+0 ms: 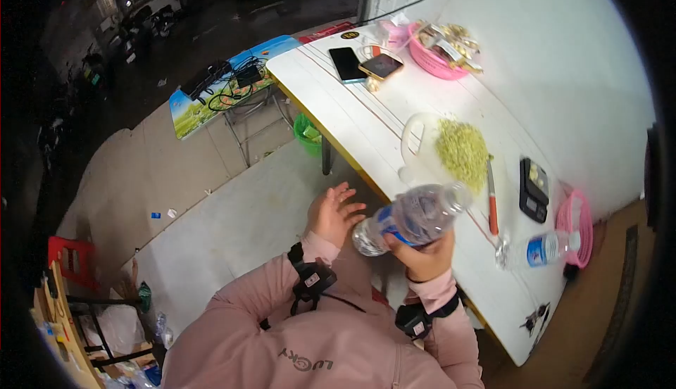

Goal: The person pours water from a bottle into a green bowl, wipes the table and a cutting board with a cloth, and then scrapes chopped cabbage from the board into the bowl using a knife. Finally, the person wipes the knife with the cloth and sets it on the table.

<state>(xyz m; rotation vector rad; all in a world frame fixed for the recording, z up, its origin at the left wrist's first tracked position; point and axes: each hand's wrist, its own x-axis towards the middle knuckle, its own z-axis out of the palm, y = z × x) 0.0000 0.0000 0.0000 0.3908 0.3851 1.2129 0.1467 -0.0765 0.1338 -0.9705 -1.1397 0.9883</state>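
My right hand (pixel 428 256) is wrapped round a clear plastic bottle (pixel 419 214) with a blue label, tilted over the table's near edge. Left of the bottle's base, my left hand (pixel 335 213) is held up with its fingers apart and nothing in them. Beyond the bottle, a heap of chopped pale-green vegetable (pixel 461 151) lies on a white cutting board (pixel 417 125). A knife with an orange handle (pixel 493 209) rests beside the heap. Another labelled plastic bottle (pixel 539 250) lies on its side to the right of my right hand.
On the white table (pixel 324 97) are two phones (pixel 346 65), a pink basket (pixel 438 65) of packets, a black scale (pixel 533 190), a pink basket (pixel 579 230) and keys (pixel 536 318). A small folding table (pixel 186 116) with cables stands left. Below is a green bin (pixel 307 135).
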